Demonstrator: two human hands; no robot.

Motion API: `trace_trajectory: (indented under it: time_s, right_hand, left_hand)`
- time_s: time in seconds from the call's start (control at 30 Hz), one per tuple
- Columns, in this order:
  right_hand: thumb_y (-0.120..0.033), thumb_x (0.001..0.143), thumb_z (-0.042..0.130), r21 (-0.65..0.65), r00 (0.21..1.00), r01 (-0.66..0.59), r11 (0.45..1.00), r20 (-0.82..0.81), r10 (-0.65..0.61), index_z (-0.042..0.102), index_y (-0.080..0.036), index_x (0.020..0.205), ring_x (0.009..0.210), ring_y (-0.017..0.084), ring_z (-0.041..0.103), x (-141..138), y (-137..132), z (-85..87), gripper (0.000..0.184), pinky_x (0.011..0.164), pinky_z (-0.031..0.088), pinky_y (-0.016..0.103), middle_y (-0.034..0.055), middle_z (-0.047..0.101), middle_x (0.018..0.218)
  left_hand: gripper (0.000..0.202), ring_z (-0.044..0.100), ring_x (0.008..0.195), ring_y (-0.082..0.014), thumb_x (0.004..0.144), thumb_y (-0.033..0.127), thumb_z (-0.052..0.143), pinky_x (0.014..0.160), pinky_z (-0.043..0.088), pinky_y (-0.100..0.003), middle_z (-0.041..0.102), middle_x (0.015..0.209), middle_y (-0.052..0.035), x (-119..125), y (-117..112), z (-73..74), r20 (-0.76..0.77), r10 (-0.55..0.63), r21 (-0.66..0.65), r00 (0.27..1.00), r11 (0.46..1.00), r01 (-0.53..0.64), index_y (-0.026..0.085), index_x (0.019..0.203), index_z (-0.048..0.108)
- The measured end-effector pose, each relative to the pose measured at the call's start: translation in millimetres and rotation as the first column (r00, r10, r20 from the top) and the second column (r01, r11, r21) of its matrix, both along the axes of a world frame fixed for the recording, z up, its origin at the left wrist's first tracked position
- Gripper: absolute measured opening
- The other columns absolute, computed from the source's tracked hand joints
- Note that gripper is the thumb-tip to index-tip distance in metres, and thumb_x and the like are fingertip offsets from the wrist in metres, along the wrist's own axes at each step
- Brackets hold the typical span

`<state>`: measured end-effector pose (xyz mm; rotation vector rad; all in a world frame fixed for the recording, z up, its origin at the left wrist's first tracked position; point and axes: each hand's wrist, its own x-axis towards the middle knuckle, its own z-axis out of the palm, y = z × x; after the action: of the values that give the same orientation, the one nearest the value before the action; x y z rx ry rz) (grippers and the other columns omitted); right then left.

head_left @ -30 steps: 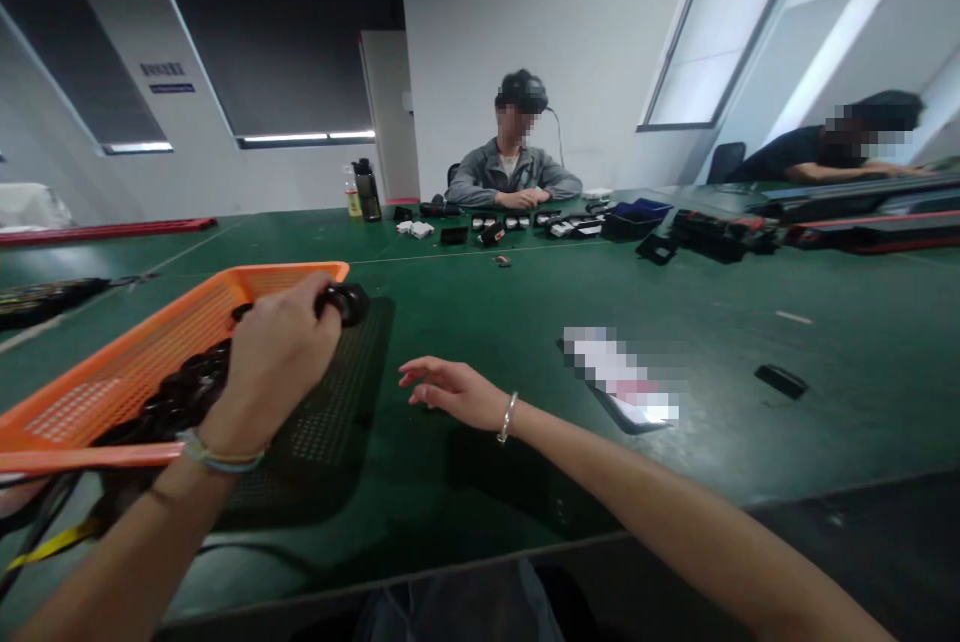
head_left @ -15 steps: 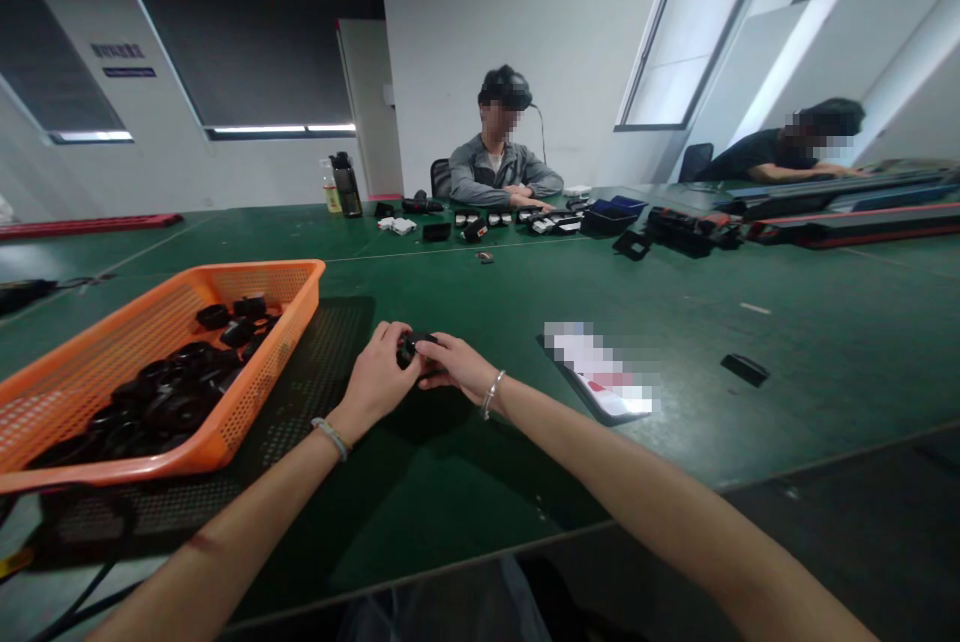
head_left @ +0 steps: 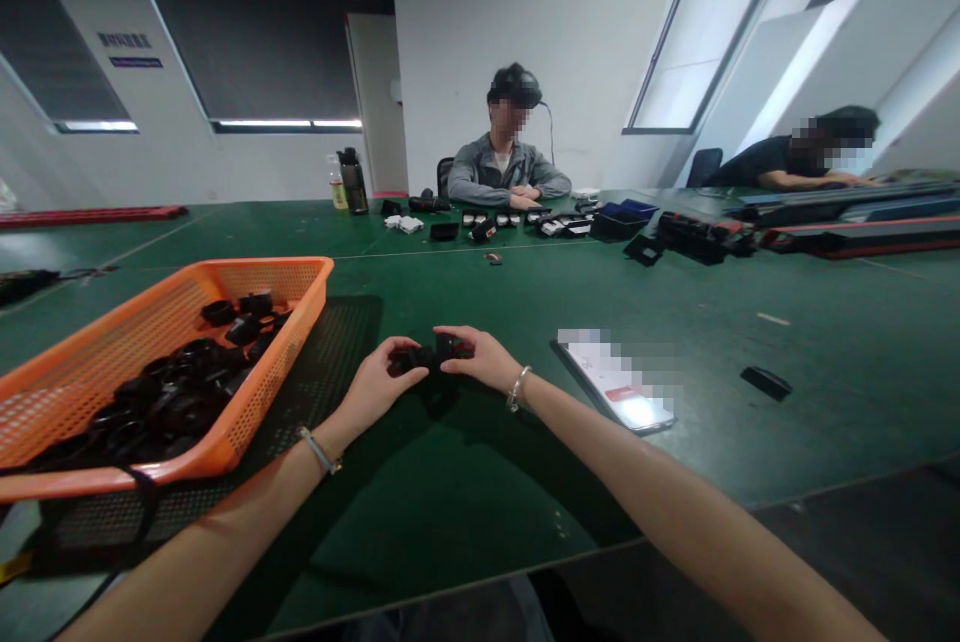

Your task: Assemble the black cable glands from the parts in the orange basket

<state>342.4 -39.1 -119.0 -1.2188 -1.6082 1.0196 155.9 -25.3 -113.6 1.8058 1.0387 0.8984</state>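
Note:
My left hand (head_left: 379, 377) is closed round a small black part (head_left: 412, 359), gripped between thumb and fingers. A second black part (head_left: 453, 346) sits in the pinch of my right hand (head_left: 480, 358). Both pieces are held close together over the green table (head_left: 420, 512), with a narrow gap between them; their exact kind is too dark to make out. To the left stands an orange plastic basket (head_left: 296, 320) with several round black parts (head_left: 180, 392) heaped in it.
Right of my hands lies a phone (head_left: 615, 382), and farther right a flat black piece (head_left: 765, 382). Across the table, a person (head_left: 510, 167) sits behind black boxes and parts (head_left: 559, 222). Another person (head_left: 810, 157) leans at the far right. Two bottles (head_left: 351, 182) stand at the back.
My hands were together on one black object; now they are apart, each holding its own black part. The view has shifted slightly to the left.

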Motion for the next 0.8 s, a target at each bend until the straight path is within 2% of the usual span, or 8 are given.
trace_trajectory:
  time_s: [0.13,0.2,0.27,0.4,0.57,0.67,0.8]
  right_hand:
    - [-0.012,0.055,0.071,0.005,0.996,-0.060,0.998,-0.064,0.060,0.053,-0.021,0.112,0.085,0.016,0.061,-0.7,0.8,-4.3,0.061,0.085,0.048,0.039,0.0037,0.061,0.100]
    - [-0.010,0.053,0.071,0.025,0.991,-0.065,0.998,-0.112,0.067,0.055,-0.020,0.106,0.085,0.016,0.061,-2.3,0.9,-6.5,0.056,0.085,0.047,0.038,0.0026,0.062,0.095]
    - [-0.010,0.052,0.071,0.028,0.986,-0.081,0.996,-0.146,0.084,0.057,-0.019,0.100,0.086,0.016,0.061,-4.3,-0.2,-7.5,0.050,0.085,0.047,0.038,0.0019,0.062,0.092]
    - [-0.014,0.053,0.072,0.009,0.979,-0.075,0.997,-0.188,0.075,0.059,-0.018,0.098,0.087,0.017,0.061,-7.8,-4.6,-5.2,0.047,0.086,0.046,0.039,0.0025,0.064,0.090]
    - [-0.017,0.054,0.073,0.019,0.977,-0.002,1.000,-0.214,0.006,0.062,-0.018,0.099,0.089,0.019,0.061,-9.4,-10.0,-1.4,0.046,0.085,0.047,0.040,0.0048,0.065,0.093]
    - [-0.018,0.055,0.072,0.023,0.974,-0.015,1.000,-0.224,0.020,0.062,-0.018,0.102,0.089,0.018,0.062,-9.7,-11.5,-1.8,0.048,0.084,0.048,0.039,0.0055,0.066,0.094]
    - [-0.019,0.055,0.073,0.024,0.980,-0.022,0.999,-0.195,0.027,0.063,-0.017,0.103,0.087,0.019,0.062,-9.3,-11.3,-4.4,0.050,0.081,0.050,0.038,0.0060,0.066,0.094]
  left_hand:
    - [0.038,0.063,0.084,-0.0203,0.064,0.029,0.064,0.069,0.058,-0.035,0.061,0.100,-0.0056,1.1,-0.4,-0.1,0.173,0.060,-0.161,0.983,0.986,-0.032,0.016,0.099,0.056]
    - [0.043,0.064,0.081,-0.0198,0.063,0.029,0.066,0.061,0.059,-0.033,0.061,0.103,-0.0059,1.5,-1.0,0.2,0.201,0.061,-0.216,0.978,0.976,-0.016,0.017,0.103,0.057]
    - [0.047,0.064,0.079,-0.0198,0.061,0.029,0.068,0.062,0.060,-0.033,0.062,0.104,-0.0057,1.6,-1.7,0.1,0.197,0.051,-0.226,0.979,0.974,-0.006,0.017,0.106,0.059]
    - [0.054,0.064,0.086,-0.0219,0.060,0.030,0.068,0.078,0.056,-0.039,0.064,0.103,-0.0053,-0.2,-2.1,-2.4,0.214,0.035,-0.222,0.976,0.975,0.013,0.017,0.112,0.057]
    - [0.057,0.059,0.103,-0.0237,0.063,0.030,0.064,0.092,0.046,-0.039,0.063,0.110,-0.0067,-7.4,-1.4,-2.9,0.148,-0.072,-0.157,0.986,0.983,0.095,0.018,0.117,0.051]
    - [0.045,0.060,0.100,-0.0229,0.067,0.028,0.059,0.087,0.049,-0.037,0.064,0.107,-0.0069,-10.9,-1.6,-1.5,0.077,-0.090,-0.099,0.993,0.990,0.097,0.019,0.110,0.053]
    - [0.027,0.063,0.075,-0.0191,0.070,0.031,0.056,0.066,0.051,-0.031,0.065,0.083,-0.0034,-12.6,-2.5,-0.7,-0.006,-0.050,-0.032,0.999,0.998,0.050,0.018,0.093,0.054]
